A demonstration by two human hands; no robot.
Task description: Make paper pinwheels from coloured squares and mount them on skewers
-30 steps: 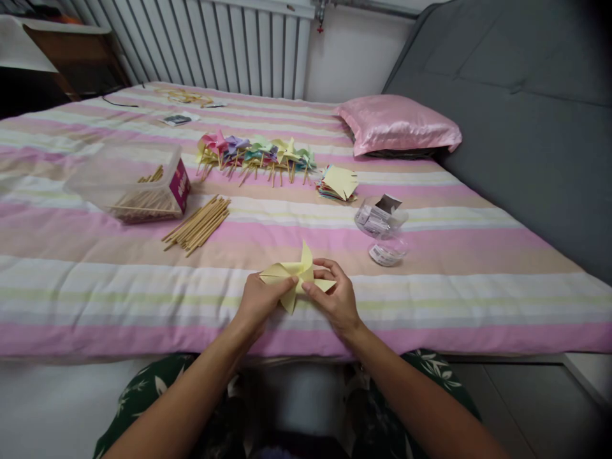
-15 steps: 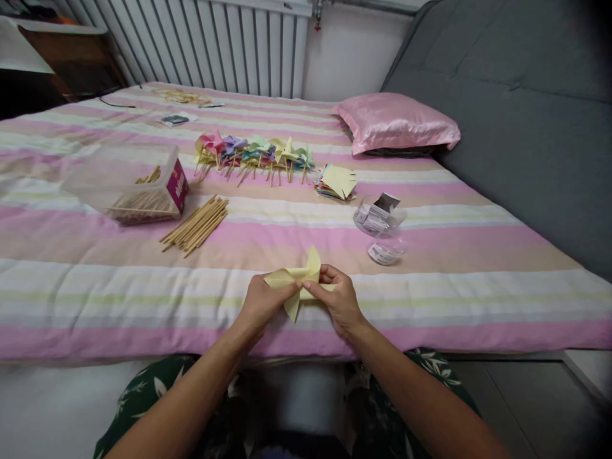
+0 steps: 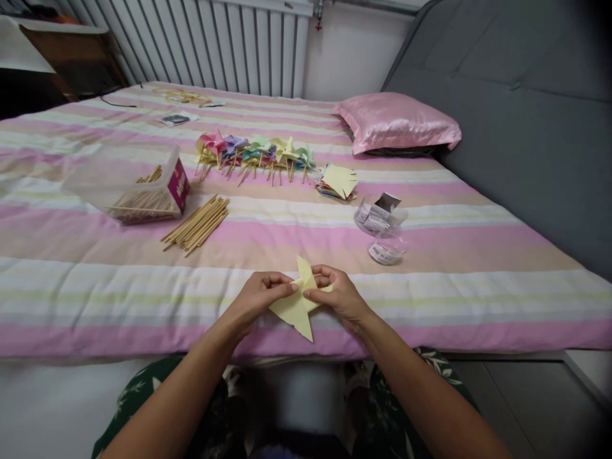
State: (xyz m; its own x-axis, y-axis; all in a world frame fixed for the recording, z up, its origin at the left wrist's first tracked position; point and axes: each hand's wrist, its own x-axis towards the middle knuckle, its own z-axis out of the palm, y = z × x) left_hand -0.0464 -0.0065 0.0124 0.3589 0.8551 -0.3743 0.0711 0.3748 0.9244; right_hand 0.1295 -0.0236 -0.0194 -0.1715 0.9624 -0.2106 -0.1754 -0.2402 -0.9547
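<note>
Over the bed's near edge, a pale yellow paper pinwheel (image 3: 295, 311) is held between both hands, its points folded toward the middle. My left hand (image 3: 261, 296) pinches it from the left, thumb near the centre. From the right, my right hand (image 3: 340, 294) grips it with the thumb on the centre and the fingers behind. One point of the paper sticks up and a broad one hangs down toward me. Whether a pin sits under the thumbs is hidden.
Wooden sticks (image 3: 197, 226) lie beside a clear plastic tub (image 3: 129, 185) of more sticks. Finished pinwheels (image 3: 255, 153) lie farther back, near a stack of cut paper squares (image 3: 338, 182). Two small clear containers (image 3: 386, 248) sit at right, before a pink pillow (image 3: 399, 124).
The pinwheel has been turned and its lower left part now opens out wider and hangs lower. My left thumb and fingers have shifted their hold near its centre.
</note>
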